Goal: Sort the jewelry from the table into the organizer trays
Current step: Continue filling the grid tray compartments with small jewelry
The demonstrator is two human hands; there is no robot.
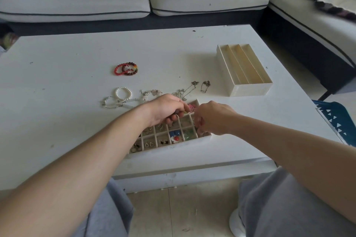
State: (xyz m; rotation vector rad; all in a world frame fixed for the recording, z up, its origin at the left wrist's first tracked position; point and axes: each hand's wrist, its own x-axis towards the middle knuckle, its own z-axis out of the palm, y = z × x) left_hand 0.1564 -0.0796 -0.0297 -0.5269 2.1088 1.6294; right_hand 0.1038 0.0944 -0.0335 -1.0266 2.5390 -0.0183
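A white grid organizer tray (pixel 169 149) sits at the table's near edge, with earrings and coloured charms in several cells. My left hand (pixel 166 109) hovers over its back rows, fingers curled, pinching a small piece of jewelry at the fingertips. My right hand (pixel 213 117) reaches into the tray's right end with its fingers curled down; what they touch is hidden. On the table behind the tray lie red bead bracelets (pixel 126 68), a pearl bracelet (pixel 123 92), clear bead bracelets (pixel 112 102) and thin chain necklaces (pixel 205 85).
A second white tray (pixel 250 90) with three long bare compartments stands at the back right of the table. A sofa runs behind and to the right. A blue patterned item (pixel 335 119) lies past the table's right edge. My knees are under the near edge.
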